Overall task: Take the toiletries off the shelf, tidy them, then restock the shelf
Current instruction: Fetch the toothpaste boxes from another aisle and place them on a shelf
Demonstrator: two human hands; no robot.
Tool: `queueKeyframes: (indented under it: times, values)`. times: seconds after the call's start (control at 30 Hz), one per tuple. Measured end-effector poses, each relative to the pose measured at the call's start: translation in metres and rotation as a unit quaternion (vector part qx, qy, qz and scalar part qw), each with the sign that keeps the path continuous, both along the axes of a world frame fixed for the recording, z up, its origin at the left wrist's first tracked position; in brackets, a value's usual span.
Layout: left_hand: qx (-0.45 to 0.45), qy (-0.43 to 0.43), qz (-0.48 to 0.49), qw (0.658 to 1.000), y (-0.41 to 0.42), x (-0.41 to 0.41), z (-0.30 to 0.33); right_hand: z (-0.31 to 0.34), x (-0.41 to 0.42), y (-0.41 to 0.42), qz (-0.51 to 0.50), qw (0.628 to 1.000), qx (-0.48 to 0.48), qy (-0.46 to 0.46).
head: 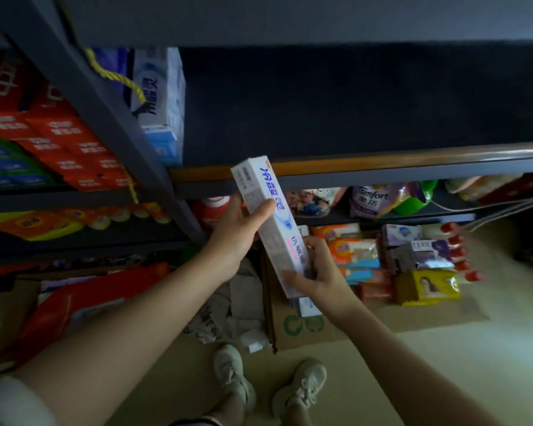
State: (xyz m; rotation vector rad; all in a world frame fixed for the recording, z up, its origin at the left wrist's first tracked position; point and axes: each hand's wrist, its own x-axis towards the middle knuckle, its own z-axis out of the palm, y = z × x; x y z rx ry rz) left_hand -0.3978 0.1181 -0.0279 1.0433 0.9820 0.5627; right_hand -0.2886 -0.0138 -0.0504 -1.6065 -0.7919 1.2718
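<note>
Just below the shelf edge (pixel 382 167), both hands hold 1 white toothpaste box (pixel 270 222), tilted, top end twd the shelf. Left hand (pixel 239 230) fingers curl round its upper part; right hand (pixel 316 272) grips the bottom end w/ thumb in front.

- Above and right of the left hand (pixel 239 232), the dark shelf bay (pixel 351 103) lies open.
- Up-left of it, stacked white-blue boxes (pixel 162 106) and the slanted upright post (pixel 111 118) block the bay's left end.
- The shelf's front lip (pixel 382 167) crosses just above both hands.
</note>
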Motion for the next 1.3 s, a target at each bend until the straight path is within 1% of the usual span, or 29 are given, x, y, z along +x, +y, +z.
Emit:
queueKeyframes:
  times: [0.13, 0.2, 0.27, 0.33, 0.43, 0.5, 0.53, 0.57, 0.63, 0.7, 0.73, 0.8, 0.87, 0.93, 0.97, 1.0, 1.03, 1.1, 1.17, 1.23, 1.3]
  values:
    - [0.047, -0.017, -0.057, 0.997, -0.031, 0.009, -0.007, -0.001, 0.016, -0.015, 0.053, 0.992, -0.011, -0.111]
    - [0.074, -0.016, -0.075, 0.994, -0.039, 0.014, -0.009, 0.003, 0.028, -0.017, 0.058, 0.99, 0.0, -0.127]
    - [0.135, 0.019, -0.128, 0.982, -0.046, 0.017, -0.01, 0.005, 0.038, -0.02, 0.064, 0.987, 0.011, -0.146]
    - [0.205, 0.045, -0.181, 0.961, -0.056, 0.019, -0.007, 0.003, 0.044, -0.024, 0.067, 0.981, 0.011, -0.183]
    - [0.273, 0.052, -0.201, 0.939, -0.069, 0.022, -0.004, -0.001, 0.049, -0.031, 0.063, 0.974, 0.012, -0.219]
    - [0.292, 0.044, -0.207, 0.933, -0.073, 0.024, -0.004, -0.004, 0.052, -0.036, 0.062, 0.969, 0.016, -0.239]
    - [0.288, 0.041, -0.203, 0.935, -0.074, 0.025, -0.005, -0.005, 0.054, -0.038, 0.058, 0.967, 0.02, -0.249]
    - [0.264, 0.033, -0.19, 0.945, -0.076, 0.027, -0.006, -0.006, 0.055, -0.041, 0.048, 0.965, 0.026, -0.258]
    - [0.158, -0.009, -0.142, 0.977, -0.081, 0.03, -0.007, -0.006, 0.053, -0.046, 0.014, 0.962, 0.043, -0.27]
    - [0.055, -0.038, -0.08, 0.995, -0.086, 0.033, -0.01, -0.004, 0.05, -0.05, -0.014, 0.963, 0.06, -0.261]
    - [0.0, -0.049, -0.05, 0.998, -0.088, 0.034, -0.015, -0.002, 0.05, -0.051, -0.015, 0.966, 0.067, -0.251]
    - [-0.109, -0.085, -0.013, 0.99, -0.088, 0.034, -0.024, 0.002, 0.055, -0.052, 0.004, 0.972, 0.071, -0.222]
    - [-0.175, -0.121, 0.002, 0.977, -0.088, 0.032, -0.031, 0.003, 0.062, -0.053, 0.027, 0.987, 0.047, -0.149]
    - [-0.221, -0.145, 0.012, 0.964, -0.089, 0.031, -0.034, 0.002, 0.068, -0.056, 0.012, 1.0, 0.018, -0.013]
    - [-0.24, -0.149, 0.015, 0.959, -0.091, 0.033, -0.035, 0.0, 0.069, -0.057, -0.003, 0.999, 0.008, 0.048]
    - [-0.255, -0.145, 0.019, 0.956, -0.092, 0.036, -0.037, -0.002, 0.07, -0.06, -0.012, 0.997, 0.005, 0.081]
    - [-0.267, -0.135, 0.023, 0.954, -0.093, 0.039, -0.038, -0.003, 0.07, -0.061, -0.008, 0.996, 0.005, 0.087]
    - [-0.289, -0.106, 0.018, 0.951, -0.098, 0.045, -0.039, -0.005, 0.066, -0.062, 0.017, 0.999, 0.006, 0.043]
    - [-0.311, -0.092, -0.008, 0.946, -0.102, 0.048, -0.039, -0.007, 0.064, -0.062, 0.025, 1.0, 0.004, 0.004]
    - [-0.313, -0.094, -0.026, 0.945, -0.104, 0.048, -0.041, -0.008, 0.063, -0.062, 0.023, 1.0, 0.01, 0.004]
    - [-0.305, -0.084, -0.02, 0.949, -0.103, 0.048, -0.043, -0.009, 0.063, -0.064, 0.029, 0.999, 0.007, 0.01]
